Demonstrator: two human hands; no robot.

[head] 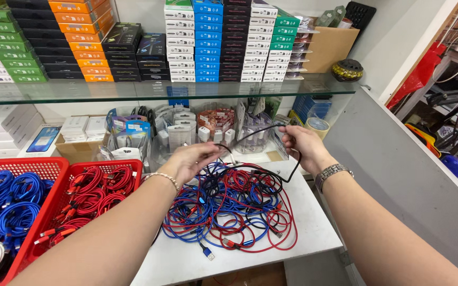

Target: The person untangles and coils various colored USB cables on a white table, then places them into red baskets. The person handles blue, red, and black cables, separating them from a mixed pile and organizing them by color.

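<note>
Both my hands are raised over a tangled heap of red, blue and black cables point(229, 209) on a white tabletop point(314, 233). My left hand point(189, 159), with a bead bracelet on the wrist, pinches one end of a black cable point(263, 128). My right hand point(302, 143), with a metal watch on the wrist, grips the same black cable further along. The cable arcs between the two hands and loops down from my right hand into the heap.
Two red baskets stand at the left: one point(59, 204) with coiled red cables, one point(33, 167) with coiled blue cables. A glass shelf point(186, 90) above carries stacked boxes. Clear tubs of small packaged parts point(186, 132) stand behind the heap. A grey panel point(409, 169) rises on the right.
</note>
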